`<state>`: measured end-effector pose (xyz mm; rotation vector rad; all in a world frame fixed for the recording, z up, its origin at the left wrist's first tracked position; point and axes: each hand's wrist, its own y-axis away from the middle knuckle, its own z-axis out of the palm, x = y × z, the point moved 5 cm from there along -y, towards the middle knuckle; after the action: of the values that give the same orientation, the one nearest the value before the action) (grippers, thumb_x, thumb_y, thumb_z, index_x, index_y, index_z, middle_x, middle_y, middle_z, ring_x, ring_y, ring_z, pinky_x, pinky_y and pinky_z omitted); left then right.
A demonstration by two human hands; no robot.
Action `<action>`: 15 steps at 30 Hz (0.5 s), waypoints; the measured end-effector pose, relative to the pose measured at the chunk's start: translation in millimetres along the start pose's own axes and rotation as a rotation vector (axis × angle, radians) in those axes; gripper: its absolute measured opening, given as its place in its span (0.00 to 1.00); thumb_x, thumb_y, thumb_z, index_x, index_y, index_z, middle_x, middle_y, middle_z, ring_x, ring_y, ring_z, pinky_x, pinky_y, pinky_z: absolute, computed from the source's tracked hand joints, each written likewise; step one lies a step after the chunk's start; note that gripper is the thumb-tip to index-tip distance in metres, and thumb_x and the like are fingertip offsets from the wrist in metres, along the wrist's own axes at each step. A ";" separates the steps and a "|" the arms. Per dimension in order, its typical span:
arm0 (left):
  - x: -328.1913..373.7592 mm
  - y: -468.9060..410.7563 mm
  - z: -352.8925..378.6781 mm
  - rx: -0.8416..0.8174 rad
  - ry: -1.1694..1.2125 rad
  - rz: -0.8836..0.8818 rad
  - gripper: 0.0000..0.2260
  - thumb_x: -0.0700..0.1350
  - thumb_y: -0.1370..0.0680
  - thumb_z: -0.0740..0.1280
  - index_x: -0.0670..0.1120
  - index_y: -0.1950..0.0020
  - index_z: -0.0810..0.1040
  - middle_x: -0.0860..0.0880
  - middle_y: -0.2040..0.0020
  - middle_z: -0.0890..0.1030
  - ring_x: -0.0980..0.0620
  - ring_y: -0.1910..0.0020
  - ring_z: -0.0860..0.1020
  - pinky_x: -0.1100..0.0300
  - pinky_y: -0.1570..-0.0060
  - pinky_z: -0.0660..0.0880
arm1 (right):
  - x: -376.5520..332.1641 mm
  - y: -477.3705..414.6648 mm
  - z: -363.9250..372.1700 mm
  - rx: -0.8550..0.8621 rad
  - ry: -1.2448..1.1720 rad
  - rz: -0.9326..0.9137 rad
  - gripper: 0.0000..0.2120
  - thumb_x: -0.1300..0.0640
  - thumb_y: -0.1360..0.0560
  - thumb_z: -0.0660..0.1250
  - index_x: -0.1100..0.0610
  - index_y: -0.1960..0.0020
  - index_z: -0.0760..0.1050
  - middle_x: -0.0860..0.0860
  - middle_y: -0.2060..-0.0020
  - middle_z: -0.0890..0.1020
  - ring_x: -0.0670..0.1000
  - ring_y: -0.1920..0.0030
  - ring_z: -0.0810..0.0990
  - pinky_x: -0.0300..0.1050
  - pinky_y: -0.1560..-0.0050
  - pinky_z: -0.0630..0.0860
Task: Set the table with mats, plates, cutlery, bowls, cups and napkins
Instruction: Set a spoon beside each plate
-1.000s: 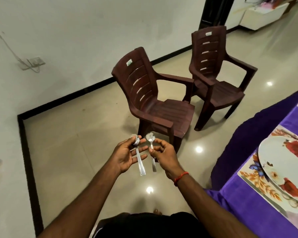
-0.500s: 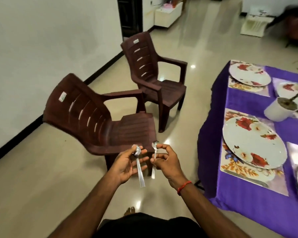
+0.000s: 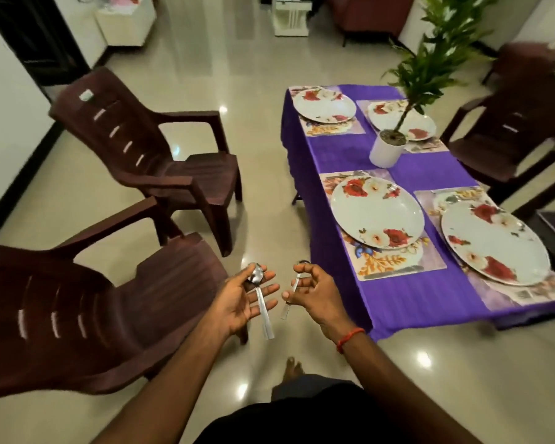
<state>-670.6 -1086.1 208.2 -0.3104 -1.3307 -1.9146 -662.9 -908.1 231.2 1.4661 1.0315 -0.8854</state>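
Cutlery step. The left hand (image 3: 237, 302) pinches a spoon (image 3: 262, 302) by its bowl, handle hanging toward 6 o'clock, and the right hand (image 3: 314, 293) curls round a second spoon (image 3: 290, 296). The counter (image 3: 350, 155) lies at 2 o'clock. The next move probably calls for laying both beside the nearest plate (image 3: 377, 213).

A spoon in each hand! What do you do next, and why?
Probably step to the table and lay the right spoon from the right hand beside the nearest plate; the left hand holds the left spoon, and no plate shows cutlery.
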 end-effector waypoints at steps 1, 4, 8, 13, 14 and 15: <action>3.7 -6.3 9.5 -0.019 -0.016 -0.011 0.15 0.52 0.17 0.63 0.45 0.37 0.80 0.46 0.41 0.85 0.44 0.46 0.85 0.48 0.54 0.82 | -0.7 -5.6 -4.9 0.022 0.001 0.006 0.27 0.68 0.35 0.80 0.53 0.41 0.76 0.54 0.57 0.80 0.50 0.59 0.83 0.54 0.51 0.84; 15.5 -27.8 39.6 -0.075 -0.075 -0.040 0.15 0.53 0.17 0.63 0.45 0.37 0.81 0.46 0.41 0.85 0.44 0.45 0.85 0.47 0.50 0.81 | 0.7 -26.3 -20.8 0.133 0.010 0.018 0.30 0.63 0.39 0.83 0.47 0.42 0.76 0.56 0.54 0.80 0.55 0.56 0.84 0.56 0.51 0.84; 34.4 -60.3 71.1 -0.117 -0.138 -0.054 0.15 0.53 0.17 0.64 0.45 0.37 0.81 0.46 0.41 0.85 0.43 0.45 0.85 0.45 0.47 0.81 | 2.8 -60.7 -40.6 0.238 -0.005 0.041 0.34 0.59 0.42 0.84 0.42 0.42 0.74 0.53 0.49 0.80 0.54 0.54 0.86 0.54 0.52 0.84; 59.6 -106.2 102.5 -0.153 -0.218 -0.083 0.16 0.53 0.17 0.64 0.45 0.37 0.81 0.45 0.41 0.85 0.42 0.44 0.84 0.45 0.47 0.80 | -11.3 -105.1 -71.8 0.222 -0.047 0.037 0.36 0.62 0.37 0.83 0.54 0.32 0.73 0.52 0.42 0.78 0.54 0.52 0.86 0.52 0.48 0.83; 62.4 -115.7 109.3 -0.154 -0.227 -0.096 0.16 0.53 0.18 0.64 0.45 0.37 0.81 0.45 0.41 0.85 0.42 0.44 0.84 0.45 0.47 0.80 | -14.5 -112.3 -80.3 0.220 -0.039 0.024 0.36 0.62 0.36 0.82 0.55 0.32 0.73 0.53 0.42 0.79 0.55 0.51 0.86 0.53 0.47 0.83; 64.3 -124.5 115.0 -0.155 -0.227 -0.108 0.16 0.53 0.18 0.64 0.45 0.37 0.81 0.45 0.40 0.85 0.42 0.44 0.84 0.45 0.48 0.80 | -17.4 -117.8 -88.0 0.221 -0.042 0.014 0.35 0.63 0.36 0.82 0.55 0.33 0.73 0.53 0.43 0.79 0.56 0.51 0.85 0.53 0.47 0.83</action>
<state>-826.9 -994.3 208.6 -0.5572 -1.3696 -2.1286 -780.2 -818.7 219.1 1.6290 0.9140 -1.0423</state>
